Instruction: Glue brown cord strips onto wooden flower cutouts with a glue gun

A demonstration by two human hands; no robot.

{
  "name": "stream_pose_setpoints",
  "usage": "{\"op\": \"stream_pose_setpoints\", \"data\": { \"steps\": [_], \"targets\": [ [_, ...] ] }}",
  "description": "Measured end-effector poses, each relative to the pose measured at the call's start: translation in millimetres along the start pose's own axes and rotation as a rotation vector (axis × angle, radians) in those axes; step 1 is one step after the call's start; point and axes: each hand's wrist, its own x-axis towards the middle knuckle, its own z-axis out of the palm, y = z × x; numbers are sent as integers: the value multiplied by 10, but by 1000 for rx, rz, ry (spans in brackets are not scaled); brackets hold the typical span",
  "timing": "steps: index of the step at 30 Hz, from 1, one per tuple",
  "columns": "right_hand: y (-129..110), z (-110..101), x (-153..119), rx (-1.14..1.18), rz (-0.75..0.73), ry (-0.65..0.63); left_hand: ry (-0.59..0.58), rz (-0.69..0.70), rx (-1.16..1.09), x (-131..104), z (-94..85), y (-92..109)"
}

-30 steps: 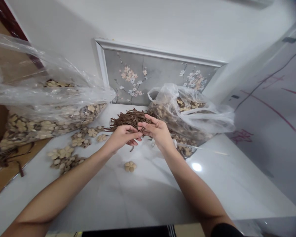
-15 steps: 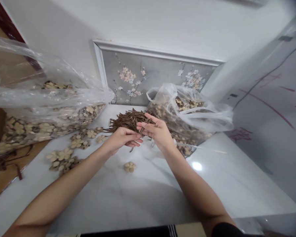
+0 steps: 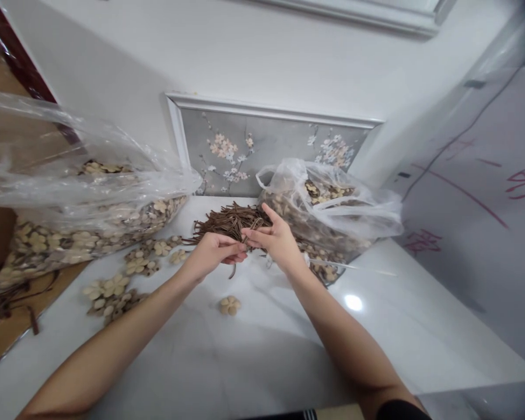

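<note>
My left hand (image 3: 216,254) is closed in a pinch on a thin brown cord (image 3: 233,272), whose end hangs below the fingers. Close beside it, my right hand (image 3: 280,240) pinches part of a brown cord between thumb and fingers, one finger stretched upward. The fingertips nearly meet, and the part between them is partly hidden. Just behind both hands lies a pile of short brown cords (image 3: 227,219). A single pale flower-shaped piece (image 3: 230,305) rests on the white tabletop (image 3: 254,361) nearer to me.
Several flower-shaped pieces (image 3: 116,286) lie in clusters at left. A large clear plastic bag (image 3: 157,186) of them stands behind; another bag (image 3: 354,213) sits at right. A thin pale rod (image 3: 354,266) extends right of my right wrist. A floral panel (image 3: 271,149) backs the table.
The view has tilted slightly upward. My hands have come a little closer together, and the fingers of my right hand have shifted on the cord.
</note>
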Motion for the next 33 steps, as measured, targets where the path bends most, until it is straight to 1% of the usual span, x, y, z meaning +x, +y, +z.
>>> {"op": "stream_pose_setpoints", "data": {
  "steps": [3,6,11,14,17,19,25,30,33],
  "targets": [
    [-30,0,-6,41,23,-6,2,5,24,33,-15,-35],
    [-19,-23,18,21,35,26,11,18,50,64,-21,-75],
    [1,-72,57,-125,-76,129,52,79,125,53,-2,-83],
    [-45,-88,56,-112,-72,138,64,98,153,27,2,-58],
    [-104,-110,50,-50,-79,86,40,94,135,4,-17,-15],
    [-133,-133,49,-36,-86,79,18,89,110,-10,-35,25],
    [-235,-217,39,-30,-88,118,-12,79,77,-11,-104,111],
    [-400,-279,-4,-64,-184,188,-43,23,11,-1,-169,133],
    [-437,-284,-24,-127,-164,143,-36,17,-38,-37,-162,177]
  ]
}}
